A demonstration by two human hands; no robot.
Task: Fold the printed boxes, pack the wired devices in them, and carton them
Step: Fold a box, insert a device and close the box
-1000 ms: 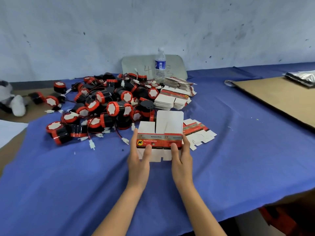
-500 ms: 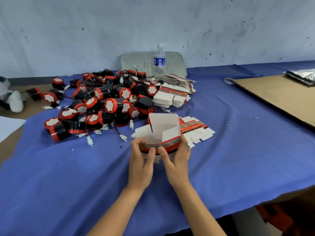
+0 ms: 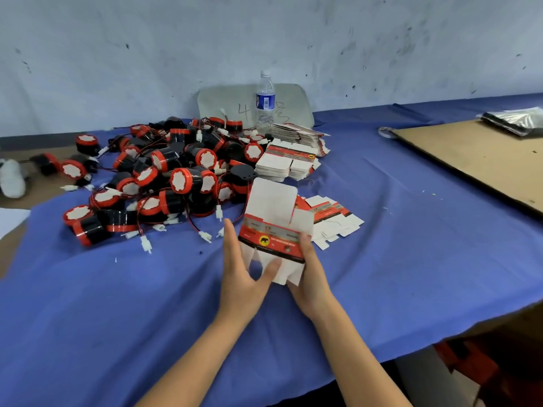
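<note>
I hold a red and white printed box (image 3: 273, 227) upright in front of me, partly opened, its white flaps spread at top and bottom. My left hand (image 3: 244, 274) grips its left side, thumb pressed on a lower white flap. My right hand (image 3: 311, 277) holds its right edge from behind and below. A heap of round black and red wired devices (image 3: 164, 177) with white connectors lies on the blue cloth (image 3: 117, 304) to the left. Flat box blanks sit in a stack (image 3: 286, 161) behind, and a few loose blanks (image 3: 332, 218) lie to the right of the box.
A water bottle (image 3: 265, 102) stands at the back against a grey board (image 3: 223, 104). A large brown cardboard sheet (image 3: 482, 160) lies at the right, with a silver bag (image 3: 517, 120) and a tape roll (image 3: 386, 132) at its far end. A white fluffy thing (image 3: 11, 177) lies at far left.
The flat blank has been lifted off the cloth and opened into a tube. Both hands shifted from pressing it down to holding its sides, and the box now tilts upright.
</note>
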